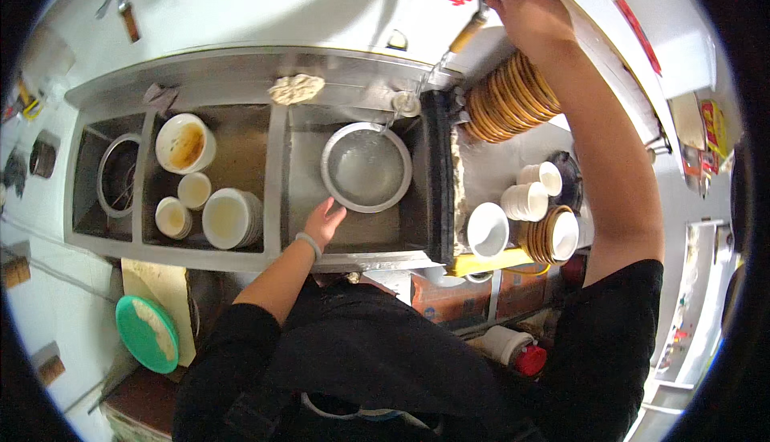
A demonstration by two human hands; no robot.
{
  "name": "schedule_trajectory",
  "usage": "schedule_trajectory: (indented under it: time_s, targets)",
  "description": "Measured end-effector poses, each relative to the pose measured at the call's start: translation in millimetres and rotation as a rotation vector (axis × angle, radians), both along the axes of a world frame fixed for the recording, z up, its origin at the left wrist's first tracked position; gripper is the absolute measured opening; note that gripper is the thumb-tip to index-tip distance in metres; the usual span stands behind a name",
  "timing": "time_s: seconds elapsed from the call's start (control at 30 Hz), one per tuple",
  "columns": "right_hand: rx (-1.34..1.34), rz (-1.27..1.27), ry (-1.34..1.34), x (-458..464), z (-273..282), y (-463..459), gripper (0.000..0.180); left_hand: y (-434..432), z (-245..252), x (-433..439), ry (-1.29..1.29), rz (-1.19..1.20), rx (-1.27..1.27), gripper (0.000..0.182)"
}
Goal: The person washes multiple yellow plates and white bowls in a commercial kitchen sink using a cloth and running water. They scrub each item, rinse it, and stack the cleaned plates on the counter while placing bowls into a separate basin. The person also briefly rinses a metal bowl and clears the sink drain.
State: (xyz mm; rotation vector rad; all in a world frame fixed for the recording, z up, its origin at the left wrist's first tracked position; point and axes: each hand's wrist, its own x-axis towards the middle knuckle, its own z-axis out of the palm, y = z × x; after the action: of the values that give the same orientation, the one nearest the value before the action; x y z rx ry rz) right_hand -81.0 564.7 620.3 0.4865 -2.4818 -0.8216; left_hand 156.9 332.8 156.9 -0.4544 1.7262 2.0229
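Below the near rim of a round metal basin (367, 167) is my left hand (325, 223), thumb and fingers apart, its fingertips close to the rim; whether they touch it I cannot tell. The basin stands in a steel sink compartment (313, 117), and water runs into it from a wall faucet (468, 34). My right hand (529, 6) is raised to the top of that faucet, its fingers curled at the metal valve part. Its fingertips are partly hidden, so its hold is unclear.
Used white bowls (231, 218) fill part of the sink left of the basin. Right of it stand a black ledge (438, 177), stacked brown-rimmed plates (511, 99) and white bowls (488, 230). A pale cloth (296, 89) lies on the back rim. A green lid or basin (147, 334) is lower left.
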Motion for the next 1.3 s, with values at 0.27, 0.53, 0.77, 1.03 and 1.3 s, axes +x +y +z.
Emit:
schedule_trajectory:
  time_s: [0.27, 0.53, 0.77, 1.03, 1.3]
  targets:
    - [0.084, -0.128, -0.042, -17.0, -3.6, -5.8, 0.030, -144.2, 56.7, 108.0, 0.344, 0.119, -0.426, 0.052]
    - [-0.023, -0.321, -0.106, -21.7, -4.6, -16.4, 0.040, -193.9, 76.5, 129.2, 0.250, 0.029, -1.231, 0.074]
    - [-0.067, -0.390, -0.052, -17.4, -7.6, -26.5, 0.044, -136.7, 65.9, 60.0, 0.592, -0.304, -1.143, 0.077]
    - [-0.093, -0.519, -0.106, -15.3, 1.7, -38.7, 0.051, -87.9, 64.7, 9.2, 0.889, -0.393, -0.969, 0.063]
    - [-0.222, -0.414, -0.010, -14.7, 0.1, -32.4, 0.053, -67.5, 54.3, 2.8, 0.886, -0.455, -0.873, 0.064]
